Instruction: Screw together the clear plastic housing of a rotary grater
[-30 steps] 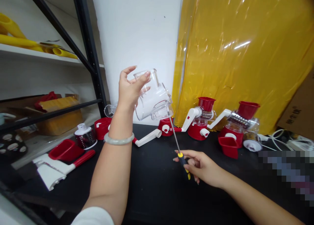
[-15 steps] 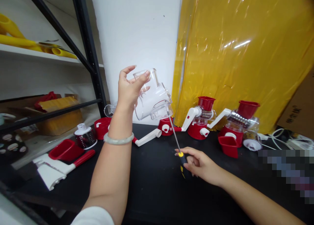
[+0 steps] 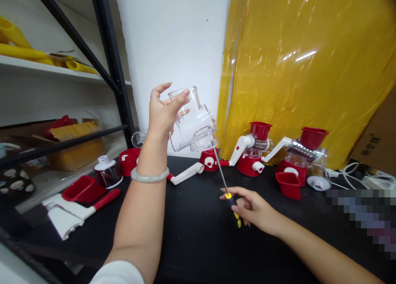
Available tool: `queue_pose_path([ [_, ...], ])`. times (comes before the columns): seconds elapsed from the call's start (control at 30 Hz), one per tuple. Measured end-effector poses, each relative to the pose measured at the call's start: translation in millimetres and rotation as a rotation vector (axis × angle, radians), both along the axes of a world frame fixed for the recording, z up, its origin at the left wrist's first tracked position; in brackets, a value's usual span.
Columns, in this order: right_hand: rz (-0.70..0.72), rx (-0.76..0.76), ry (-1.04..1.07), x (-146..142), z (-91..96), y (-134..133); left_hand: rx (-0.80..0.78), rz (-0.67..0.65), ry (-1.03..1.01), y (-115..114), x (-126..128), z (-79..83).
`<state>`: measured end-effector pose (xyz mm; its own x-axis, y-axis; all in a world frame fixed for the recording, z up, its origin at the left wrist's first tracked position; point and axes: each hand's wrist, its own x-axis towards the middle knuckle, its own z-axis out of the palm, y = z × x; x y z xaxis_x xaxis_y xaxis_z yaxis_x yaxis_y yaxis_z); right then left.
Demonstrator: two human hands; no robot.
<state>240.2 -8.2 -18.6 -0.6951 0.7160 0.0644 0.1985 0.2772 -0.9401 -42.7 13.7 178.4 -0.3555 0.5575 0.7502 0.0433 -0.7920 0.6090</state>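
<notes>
My left hand (image 3: 168,108) grips a clear plastic grater housing (image 3: 194,127), held tilted in the air above the table, with thumb and fingers around its upper tube. Lower right, my right hand (image 3: 250,207) is closed on the dark handle of a screwdriver (image 3: 222,171) with yellow bands. Its long metal shaft slants up, and the tip is inside the clear round collar at the housing's lower end. Whether a screw sits there is too small to tell. Behind the housing stands a red grater base (image 3: 208,162), partly hidden.
Two assembled red rotary graters (image 3: 250,162) stand at the back right. A red hopper (image 3: 288,185) sits before them. To the left lie a drum grater (image 3: 107,173), a red hopper (image 3: 83,188) and a white part (image 3: 66,214). A black shelf post (image 3: 108,48) rises at the left.
The screwdriver's handle has turned in my right hand, and its yellow markings show differently. My left hand and the clear housing have stayed in place.
</notes>
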Motion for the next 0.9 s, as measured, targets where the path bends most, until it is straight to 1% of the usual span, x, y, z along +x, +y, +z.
queue_pose_path([
  [0.1,-0.027,0.005,0.016,-2.6,2.5,-0.8,0.001,0.000,-0.002,0.1,-0.2,0.1],
  [0.27,-0.072,-0.020,0.085,-10.2,-3.1,-1.6,0.014,-0.006,0.029,1.9,-2.5,-0.8],
  [0.37,-0.034,0.004,0.073,-5.7,-2.7,-1.0,0.021,-0.013,0.043,2.4,-3.2,-1.2],
  [0.47,0.021,0.022,0.023,2.6,3.9,0.0,0.014,-0.009,0.031,1.7,-2.6,-1.3],
  [0.6,0.031,0.023,-0.023,4.7,9.5,1.1,0.011,-0.002,0.032,0.4,-1.5,-0.6],
  [0.67,0.019,0.035,-0.040,1.4,7.3,1.4,0.009,0.001,0.034,-0.1,-1.0,-0.2],
  [0.8,-0.084,0.070,-0.005,-3.4,-0.6,1.6,0.006,0.004,0.015,-0.6,0.7,0.0],
  [0.83,-0.093,0.080,0.008,-3.0,-1.3,1.7,0.007,0.003,0.009,-0.6,1.2,-0.1],
  [0.9,-0.060,0.083,0.014,-0.4,-0.4,1.8,0.009,0.001,0.004,-0.8,1.8,-0.3],
])
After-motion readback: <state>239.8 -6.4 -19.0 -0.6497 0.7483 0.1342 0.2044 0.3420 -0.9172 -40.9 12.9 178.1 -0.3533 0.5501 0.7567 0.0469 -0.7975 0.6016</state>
